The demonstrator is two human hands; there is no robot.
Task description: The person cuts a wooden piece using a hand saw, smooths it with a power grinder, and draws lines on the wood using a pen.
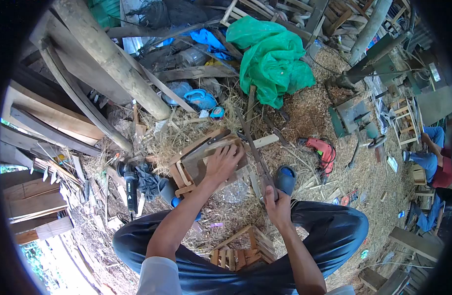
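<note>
My left hand [225, 162] presses down on a piece of wood [195, 164], its fingers spread over the top. The wood lies on a low wooden stool [182, 182] between my feet. A dark-handled knife-like tool [219, 136] lies along the far side of the stool. My right hand [277, 206] is closed around the near end of a long, narrow, dark-bladed tool [255, 152]. That tool points away from me, just right of the wood; its exact kind is unclear. A small slatted wooden stool or frame [243, 253] is under my legs.
A red power drill [324, 156] lies to the right, an angle grinder [131, 189] to the left. Ahead are a green plastic sheet [272, 59] and a blue tape measure [217, 112]. A wooden post [113, 59] leans at left. Another person [435, 157] sits far right.
</note>
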